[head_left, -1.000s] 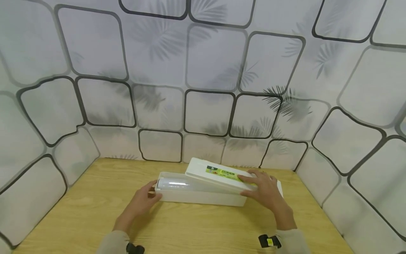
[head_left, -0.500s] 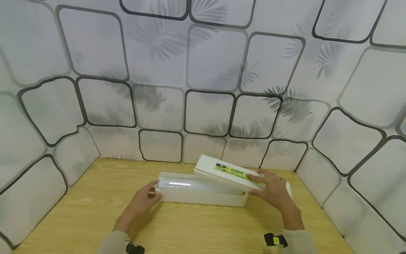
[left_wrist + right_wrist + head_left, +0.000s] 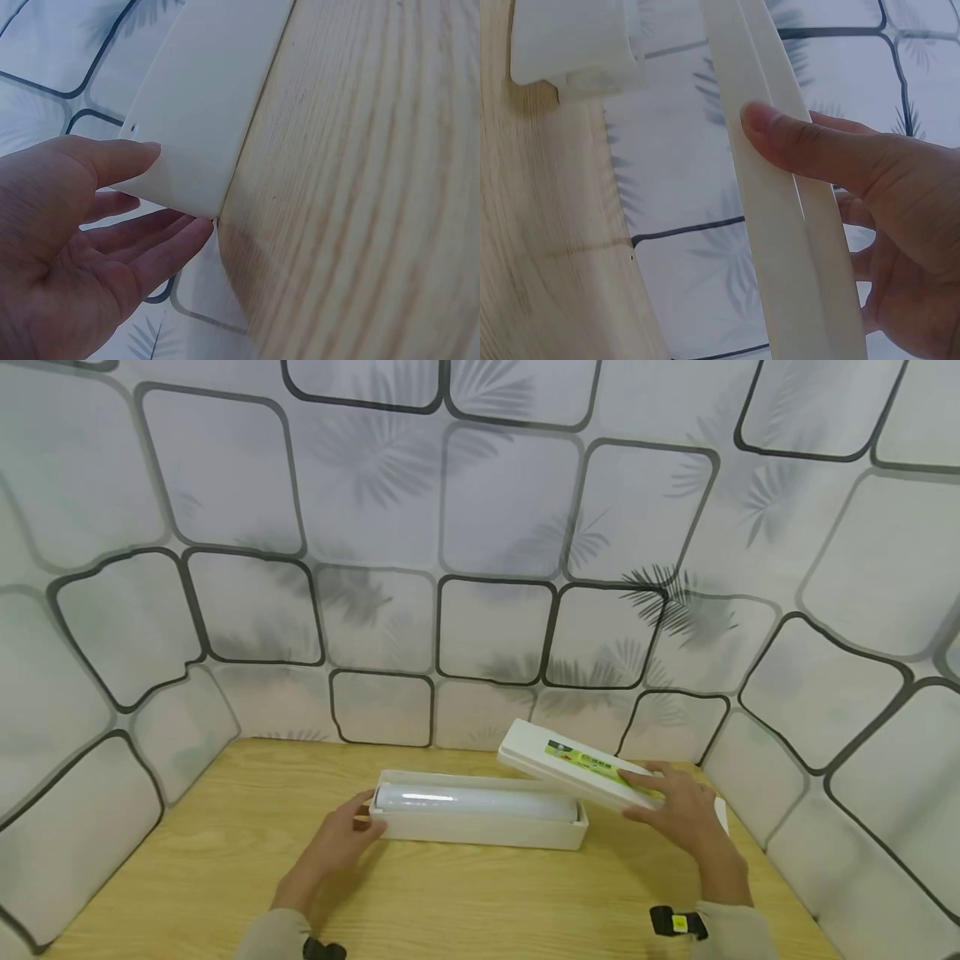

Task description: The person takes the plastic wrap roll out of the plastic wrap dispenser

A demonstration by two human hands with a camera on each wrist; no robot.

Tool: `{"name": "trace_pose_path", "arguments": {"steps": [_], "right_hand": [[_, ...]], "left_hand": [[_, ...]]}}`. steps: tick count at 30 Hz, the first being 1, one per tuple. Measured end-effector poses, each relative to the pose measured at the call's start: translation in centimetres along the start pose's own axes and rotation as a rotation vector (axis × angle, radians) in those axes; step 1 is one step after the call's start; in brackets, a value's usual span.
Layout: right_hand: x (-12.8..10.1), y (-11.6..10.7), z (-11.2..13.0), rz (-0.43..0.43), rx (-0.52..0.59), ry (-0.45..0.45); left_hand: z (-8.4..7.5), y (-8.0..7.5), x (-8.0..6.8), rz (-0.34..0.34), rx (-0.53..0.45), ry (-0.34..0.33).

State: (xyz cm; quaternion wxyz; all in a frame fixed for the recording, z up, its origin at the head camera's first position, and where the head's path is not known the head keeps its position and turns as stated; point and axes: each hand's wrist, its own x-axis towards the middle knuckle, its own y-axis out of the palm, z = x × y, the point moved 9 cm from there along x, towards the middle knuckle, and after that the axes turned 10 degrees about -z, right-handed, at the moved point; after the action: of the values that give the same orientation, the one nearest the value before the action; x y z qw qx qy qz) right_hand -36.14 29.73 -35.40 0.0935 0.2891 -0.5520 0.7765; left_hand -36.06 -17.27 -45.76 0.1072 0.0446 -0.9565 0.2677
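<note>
A long white plastic wrap box (image 3: 480,832) stands on the wooden table with its top off. A shiny, pale roll of plastic wrap (image 3: 480,802) lies inside it. My left hand (image 3: 341,837) holds the box's left end, thumb at the front corner and fingers around the end face; in the left wrist view the thumb (image 3: 135,160) rests on the white wall. With my right hand (image 3: 682,810) I grip the white lid (image 3: 536,749), which has a green label and tilts in the air right of the box. The right wrist view shows the thumb pressed on the lid's side (image 3: 780,247).
The light wooden table (image 3: 450,902) reaches back to a wall (image 3: 495,627) patterned with dark rounded squares and leaves. Similar walls close in the left and right sides. A black strap with a camera sits on each wrist.
My right hand has carried the lid to the right, off the box, uncovering the whole roll of plastic wrap. My left hand has stayed at the box's left end.
</note>
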Motion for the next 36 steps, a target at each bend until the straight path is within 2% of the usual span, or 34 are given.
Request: {"name": "trace_pose_path", "arguments": {"steps": [15,30,36], "right_hand": [[-1.1,-1.0,-4.6,0.038,-0.039,0.111],[-2.5,-1.7,-7.9,0.142,-0.066,0.245],[-2.9,-1.8,-9.3,0.157,-0.076,0.300]], "left_hand": [[0.1,-0.2,-0.1,-0.006,0.004,-0.011],[0.3,0.0,0.0,0.001,0.015,0.002],[0.2,0.0,0.1,0.000,0.006,0.006]]}}
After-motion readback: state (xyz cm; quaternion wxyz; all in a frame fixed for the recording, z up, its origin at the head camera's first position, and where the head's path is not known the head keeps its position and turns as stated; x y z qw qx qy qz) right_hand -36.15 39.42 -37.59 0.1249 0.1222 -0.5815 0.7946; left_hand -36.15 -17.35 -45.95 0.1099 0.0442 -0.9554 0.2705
